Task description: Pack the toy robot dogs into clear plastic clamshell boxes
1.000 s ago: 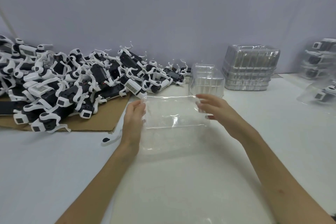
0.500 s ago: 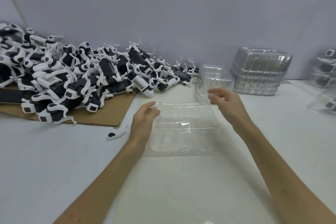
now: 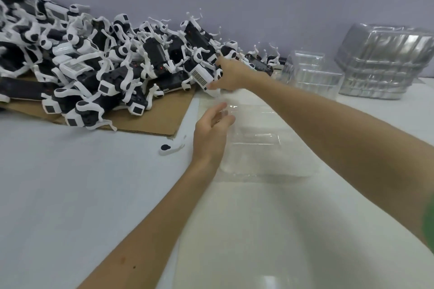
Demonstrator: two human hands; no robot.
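Note:
A big heap of black-and-white toy robot dogs (image 3: 105, 61) lies on a sheet of cardboard (image 3: 145, 122) at the left. An open clear clamshell box (image 3: 270, 145) lies flat on the white table in front of me. My right hand (image 3: 231, 75) reaches across to the heap's near right edge, with thumb and fingers closed around one toy robot dog (image 3: 200, 75) that has a barcode label. My left hand (image 3: 211, 129) rests with relaxed fingers against the left edge of the clamshell.
A small stack of empty clamshells (image 3: 310, 73) stands behind the open one, and a taller stack (image 3: 385, 65) stands at the back right by the wall. A loose white toy part (image 3: 170, 148) lies on the table by the cardboard's corner.
My right hand left the clamshell's far right corner and crossed left to the heap, where it took hold of a dog. The clamshell now lies flat; my left hand stayed at its edge.

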